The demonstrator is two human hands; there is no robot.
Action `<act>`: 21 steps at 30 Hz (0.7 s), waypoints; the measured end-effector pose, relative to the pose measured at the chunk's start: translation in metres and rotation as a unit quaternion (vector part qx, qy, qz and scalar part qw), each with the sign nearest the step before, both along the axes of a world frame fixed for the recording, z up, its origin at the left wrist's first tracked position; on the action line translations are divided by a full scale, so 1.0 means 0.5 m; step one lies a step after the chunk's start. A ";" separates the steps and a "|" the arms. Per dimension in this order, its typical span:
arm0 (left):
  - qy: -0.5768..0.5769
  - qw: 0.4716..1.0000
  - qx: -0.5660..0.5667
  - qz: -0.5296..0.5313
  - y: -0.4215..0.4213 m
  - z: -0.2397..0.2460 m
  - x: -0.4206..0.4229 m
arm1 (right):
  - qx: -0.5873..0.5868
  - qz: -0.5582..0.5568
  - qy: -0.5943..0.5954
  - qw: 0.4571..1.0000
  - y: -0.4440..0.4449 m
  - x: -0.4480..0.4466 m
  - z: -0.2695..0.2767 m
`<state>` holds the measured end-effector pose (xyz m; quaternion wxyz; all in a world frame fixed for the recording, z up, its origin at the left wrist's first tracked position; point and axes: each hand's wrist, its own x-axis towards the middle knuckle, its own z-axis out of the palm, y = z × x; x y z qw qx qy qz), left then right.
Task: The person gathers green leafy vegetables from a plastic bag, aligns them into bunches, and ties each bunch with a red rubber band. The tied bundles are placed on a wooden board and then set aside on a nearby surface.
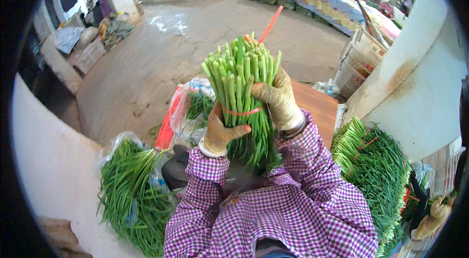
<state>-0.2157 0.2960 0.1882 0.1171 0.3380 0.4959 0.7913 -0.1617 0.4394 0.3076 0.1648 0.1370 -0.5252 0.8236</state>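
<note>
Between my hands is a thick bunch of green leafy vegetable stalks, cut ends up and narrow leaves hanging down. A pinkish-red band circles it, and a red strip sticks up behind the cut ends. My left hand, in a tan glove, grips the bunch at its lower left beside the band. My right hand, gloved alike, clasps the right side with its thumb across the stalks. The fingers behind the bunch are hidden.
Loose greens lie in plastic at left; tied bunches are stacked at right. Before me are a wooden board and a plastic bag of greens. Another person's gloved hand shows at lower right. White crates stand by a pillar.
</note>
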 end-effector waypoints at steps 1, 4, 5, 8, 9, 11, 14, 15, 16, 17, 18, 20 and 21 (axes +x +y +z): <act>0.000 0.999 -0.022 0.030 -0.023 -0.007 -0.003 | 0.058 0.014 -0.032 0.998 -0.002 -0.007 0.001; 0.028 0.996 -0.022 0.081 -0.078 -0.032 -0.005 | 0.155 -0.029 0.002 0.988 0.015 -0.031 -0.006; 0.029 0.995 -0.039 0.088 -0.096 -0.043 -0.003 | 0.210 -0.094 0.038 0.972 0.018 -0.036 -0.017; 0.054 0.983 -0.139 0.107 -0.131 -0.083 0.006 | 0.321 -0.057 0.038 0.945 0.012 -0.042 -0.066; 0.049 0.980 -0.165 0.101 -0.137 -0.100 0.010 | 0.330 -0.068 0.049 0.940 0.007 -0.048 -0.081; 0.011 0.985 -0.155 0.075 -0.141 -0.137 0.017 | 0.364 -0.077 0.098 0.923 -0.007 -0.056 -0.105; 0.009 0.988 -0.147 0.054 -0.141 -0.190 0.013 | 0.198 -0.096 0.000 0.975 0.015 -0.076 -0.099; -0.027 0.989 -0.142 0.023 -0.143 -0.205 0.012 | 0.152 -0.118 -0.067 0.979 0.039 -0.083 -0.090; -0.070 0.989 -0.130 0.003 -0.144 -0.220 0.005 | 0.116 -0.157 -0.010 0.981 0.073 -0.097 -0.075; -0.111 0.985 -0.128 -0.022 -0.150 -0.231 0.002 | 0.086 -0.208 0.020 0.974 0.108 -0.117 -0.059; -0.130 0.983 -0.132 -0.005 -0.153 -0.245 -0.008 | 0.089 -0.240 0.038 0.966 0.147 -0.129 -0.051; -0.159 0.984 -0.083 -0.005 -0.161 -0.269 -0.022 | 0.114 -0.274 -0.007 0.955 0.192 -0.152 -0.070; -0.185 0.980 -0.073 -0.015 -0.163 -0.282 -0.028 | 0.139 -0.265 -0.038 0.953 0.198 -0.156 -0.091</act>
